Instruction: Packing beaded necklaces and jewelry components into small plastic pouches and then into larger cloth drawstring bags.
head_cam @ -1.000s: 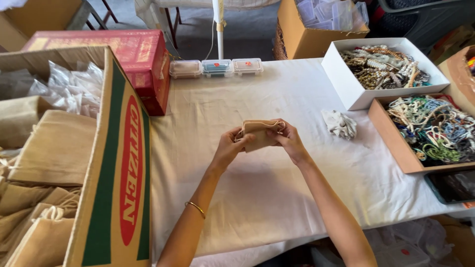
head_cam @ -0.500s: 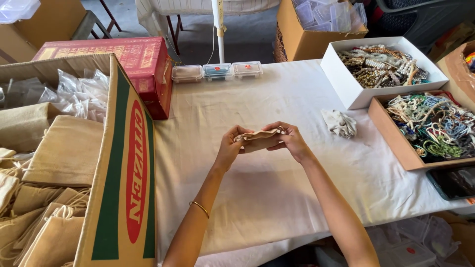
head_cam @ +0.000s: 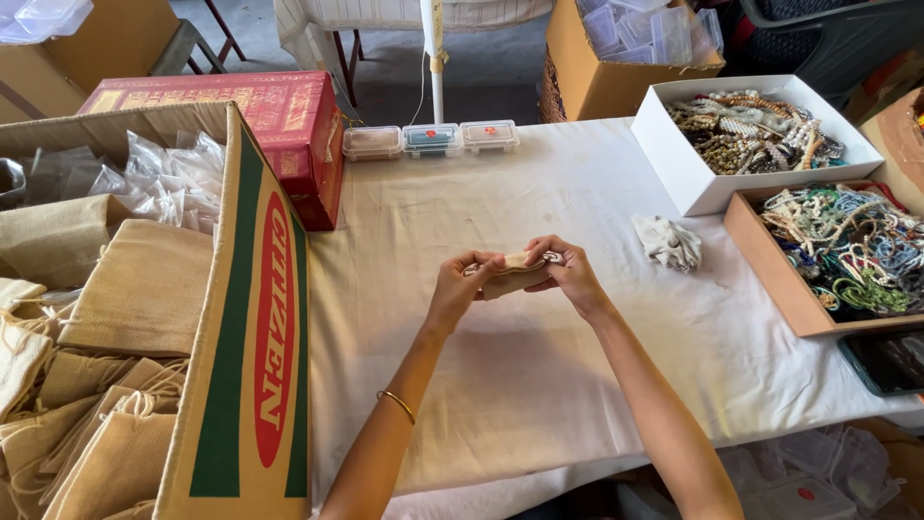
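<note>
Far left: large open cardboard box [head_cam: 245, 318] with a green and red side panel, packed with tan burlap drawstring pouches [head_cam: 144, 289] and clear plastic bags [head_cam: 168, 173]. Behind it, a red patterned box [head_cam: 260, 120] lying flat. Along the back edge of the bench [head_cam: 539, 385], draped in white cloth, three small clear lidded containers [head_cam: 431, 140] in a row.

Centre, above the bench: left hand [head_cam: 460, 289], fingers curled and pinching the left end of a small tan pouch [head_cam: 510, 274]; thin gold bangle [head_cam: 397, 404] on that forearm. Same pouch pinched at its right end by the right hand [head_cam: 570, 274], thumb and fingers closed on the fabric. Pouch held clear of the cloth, stretched between the two hands, long axis running left to right across the view, roughly level. Upper edge turned away from the body, apparently the mouth end, though drawstring too small to make out for sure. Both hands equally near, one at each end; neither free.

Right of the hands: crumpled white rag [head_cam: 669, 241] lying on the bench, apart from the pouch. Further right, a white box [head_cam: 712, 183] heaped with beaded strings in brown and cream, and beside it a brown tray [head_cam: 770, 270] full of green, blue and white beads. Dark flat object [head_cam: 885, 361] at the right edge, kind unclear.
</note>
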